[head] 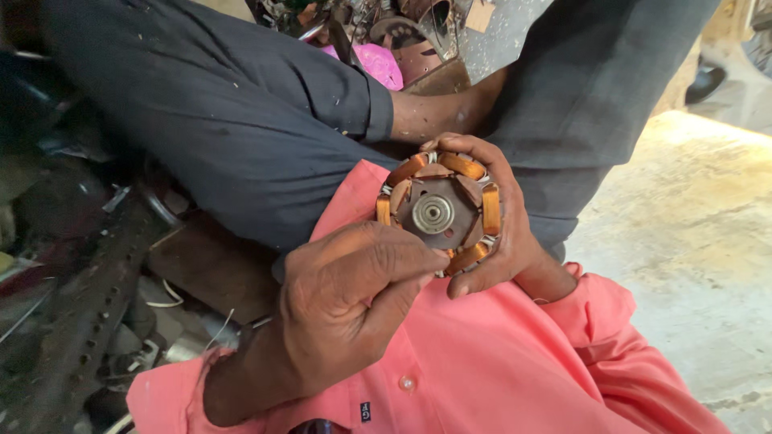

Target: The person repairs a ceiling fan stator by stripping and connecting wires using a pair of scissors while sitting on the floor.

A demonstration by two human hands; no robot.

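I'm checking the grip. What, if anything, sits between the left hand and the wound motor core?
Nothing visible does. The left hand already touches the lower edge of the motor core with its fingers, while the right hand cups it from behind.

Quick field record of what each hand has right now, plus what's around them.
held thing: round motor stator with copper-coloured windings around a grey hub and a centre bearing
right hand: cups the stator from behind, fingers wrapped round its rim
left hand: fingertips at the stator's lower-left edge, touching the windings
clothing: salmon-pink shirt sleeves
nearby: another person's dark-sleeved arm just above
surroundings: metal scrap at left, concrete floor at right
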